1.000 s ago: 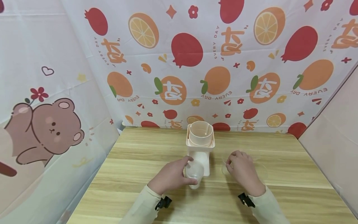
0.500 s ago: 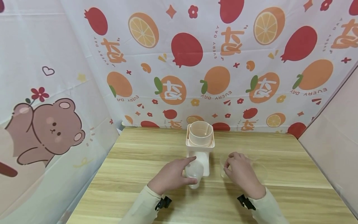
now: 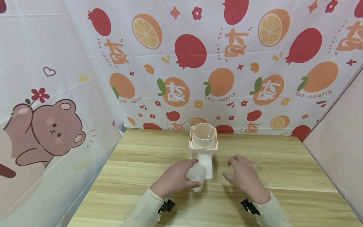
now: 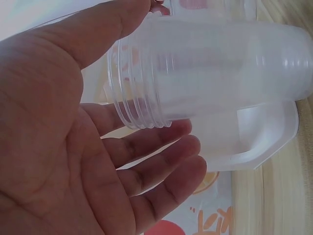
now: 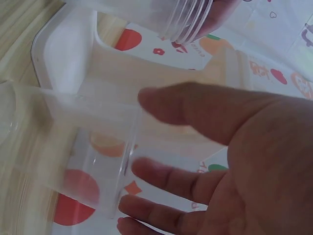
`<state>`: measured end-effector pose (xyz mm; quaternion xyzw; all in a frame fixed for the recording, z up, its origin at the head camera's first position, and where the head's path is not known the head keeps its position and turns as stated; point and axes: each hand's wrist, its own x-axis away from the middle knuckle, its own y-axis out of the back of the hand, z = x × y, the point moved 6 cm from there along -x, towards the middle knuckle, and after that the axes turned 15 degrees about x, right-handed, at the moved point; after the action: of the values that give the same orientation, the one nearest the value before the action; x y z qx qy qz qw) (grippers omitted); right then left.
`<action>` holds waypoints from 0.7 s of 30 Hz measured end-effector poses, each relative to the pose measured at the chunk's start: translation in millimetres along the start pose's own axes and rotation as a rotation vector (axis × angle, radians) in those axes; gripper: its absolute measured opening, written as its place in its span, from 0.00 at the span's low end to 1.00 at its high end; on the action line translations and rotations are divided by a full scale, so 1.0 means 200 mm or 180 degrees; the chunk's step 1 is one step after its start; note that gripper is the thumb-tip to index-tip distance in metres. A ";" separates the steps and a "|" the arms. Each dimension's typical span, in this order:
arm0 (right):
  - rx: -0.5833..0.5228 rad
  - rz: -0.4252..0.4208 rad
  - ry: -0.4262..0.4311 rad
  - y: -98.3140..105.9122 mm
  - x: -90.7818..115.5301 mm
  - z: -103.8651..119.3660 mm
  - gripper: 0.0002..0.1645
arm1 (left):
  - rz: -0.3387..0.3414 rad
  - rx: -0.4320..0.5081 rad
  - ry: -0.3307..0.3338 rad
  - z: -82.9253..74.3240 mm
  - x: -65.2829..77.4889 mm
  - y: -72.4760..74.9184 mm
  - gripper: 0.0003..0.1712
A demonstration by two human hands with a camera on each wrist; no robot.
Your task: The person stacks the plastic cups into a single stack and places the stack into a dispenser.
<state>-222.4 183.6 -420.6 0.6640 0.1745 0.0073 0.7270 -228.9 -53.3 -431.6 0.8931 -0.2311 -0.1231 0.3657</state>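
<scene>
My left hand (image 3: pixel 177 178) curls round a stack of clear plastic cups (image 3: pixel 197 175), with thumb and fingers at the rims. In the left wrist view, several nested rims of the stack (image 4: pixel 210 73) show beside the palm. My right hand (image 3: pixel 245 176) is beside a single clear cup (image 3: pixel 225 177), its thumb and fingers spread apart. The right wrist view has this cup's rim close to the fingertips, with no grip on it. Behind the left hand's stack stands a cream-coloured stand (image 3: pixel 208 165) with a square top and a round, open holder (image 3: pixel 203 135).
Faint outlines of more clear cups (image 3: pixel 263 175) show to the right of and behind my right hand. The wooden table (image 3: pixel 141 151) meets a fruit-printed cloth (image 3: pixel 190 50) at the back. Another cloth with a bear hangs on the left.
My right hand has moved the single cup slightly left, and its thumb and fingers have spread away from the rim. The left hand and its stack have barely moved.
</scene>
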 end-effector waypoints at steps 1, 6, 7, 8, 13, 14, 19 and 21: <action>-0.0041 0.0035 -0.0034 -0.01 0.00 -0.01 0.22 | -0.0003 -0.0002 -0.0005 0.00 0.00 0.00 0.48; -0.0214 0.0252 -0.0143 -0.04 0.00 -0.02 0.43 | -0.0025 0.0002 -0.0020 -0.01 0.01 0.00 0.47; -0.0242 0.0290 -0.0145 -0.04 0.00 -0.02 0.45 | -0.0029 0.0000 -0.0026 -0.02 0.01 0.00 0.47; -0.0260 0.0317 -0.0141 -0.05 0.00 -0.01 0.46 | -0.0029 -0.0004 -0.0027 -0.02 0.01 0.00 0.47; -0.0293 0.0405 -0.0101 -0.06 0.00 -0.01 0.47 | -0.0017 -0.0001 -0.0057 -0.02 0.00 -0.01 0.50; -0.0292 0.0419 -0.0099 -0.06 0.00 0.00 0.46 | -0.0016 0.0009 -0.0063 -0.02 0.00 -0.01 0.50; -0.0309 0.0481 -0.0118 -0.07 0.00 0.00 0.46 | -0.0032 0.0020 -0.0093 -0.03 0.01 -0.01 0.53; -0.0290 0.0475 -0.0098 -0.07 0.00 0.00 0.45 | -0.0042 0.0002 -0.0102 -0.03 0.01 -0.01 0.55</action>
<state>-224.7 182.5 -434.5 0.6414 0.1129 0.0592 0.7565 -224.3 -49.6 -428.5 0.8927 -0.2311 -0.1396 0.3608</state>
